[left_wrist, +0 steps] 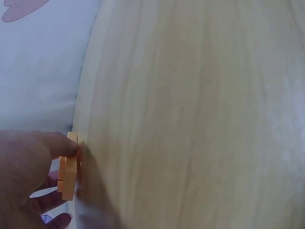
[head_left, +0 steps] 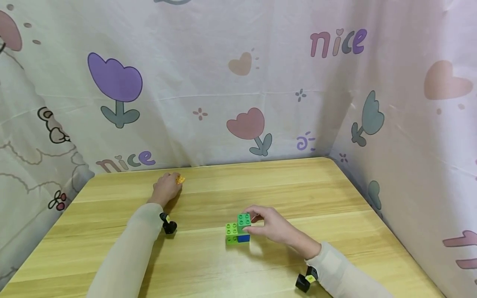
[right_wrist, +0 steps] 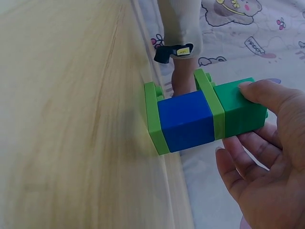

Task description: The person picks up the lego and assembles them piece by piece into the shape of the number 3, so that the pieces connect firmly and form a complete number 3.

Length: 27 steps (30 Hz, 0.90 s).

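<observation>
Near the middle of the table, a small toy-brick stack has a light green plate [right_wrist: 155, 121] at the bottom and a blue brick [right_wrist: 186, 121] on it. Another light green plate [right_wrist: 213, 107] lies over the blue brick, topped by a green brick [head_left: 244, 221]. My right hand [head_left: 275, 225] pinches that green brick, thumb on one side and fingers opposite. At the table's far left edge, my left hand [head_left: 165, 188] holds an orange toy-brick piece [left_wrist: 70, 176] between thumb and fingers; the hand hides part of it in the head view.
The wooden table [head_left: 298, 190] has its back edge against a printed fabric curtain [head_left: 179, 74], which also hangs along both sides. A black camera strap [head_left: 168, 223] is on the left wrist and another [head_left: 307, 279] on the right.
</observation>
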Motion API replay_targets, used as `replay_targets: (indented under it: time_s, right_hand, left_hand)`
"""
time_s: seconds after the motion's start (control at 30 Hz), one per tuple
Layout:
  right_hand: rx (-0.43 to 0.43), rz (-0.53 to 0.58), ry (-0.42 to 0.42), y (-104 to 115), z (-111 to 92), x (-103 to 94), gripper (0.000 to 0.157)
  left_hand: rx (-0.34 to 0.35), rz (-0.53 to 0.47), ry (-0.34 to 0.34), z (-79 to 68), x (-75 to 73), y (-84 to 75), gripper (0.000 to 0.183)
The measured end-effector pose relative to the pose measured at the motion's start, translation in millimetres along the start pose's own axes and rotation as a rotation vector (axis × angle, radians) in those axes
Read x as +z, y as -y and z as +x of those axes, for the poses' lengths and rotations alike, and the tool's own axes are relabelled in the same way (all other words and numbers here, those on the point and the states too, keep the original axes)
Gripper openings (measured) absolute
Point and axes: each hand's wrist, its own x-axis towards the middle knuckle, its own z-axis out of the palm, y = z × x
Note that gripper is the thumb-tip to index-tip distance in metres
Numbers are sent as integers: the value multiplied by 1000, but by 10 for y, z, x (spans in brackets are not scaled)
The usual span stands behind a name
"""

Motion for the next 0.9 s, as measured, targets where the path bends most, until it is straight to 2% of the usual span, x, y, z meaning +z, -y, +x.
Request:
replay_targets:
  time_s: [0.37, 0.63, 0.9]
  right_hand:
    - [-16, 5, 6, -15, -6, -12, 31]
    - [-2, 9, 8, -12, 0, -13, 32]
    - [-5, 12, 9, -20, 2, -11, 31]
  left_hand:
    - [76, -17, -24, -2, -70, -56, 50]
    - [133, -33, -42, -6, -119, -169, 55]
    - [187, -43, -70, -60, -159, -283, 52]
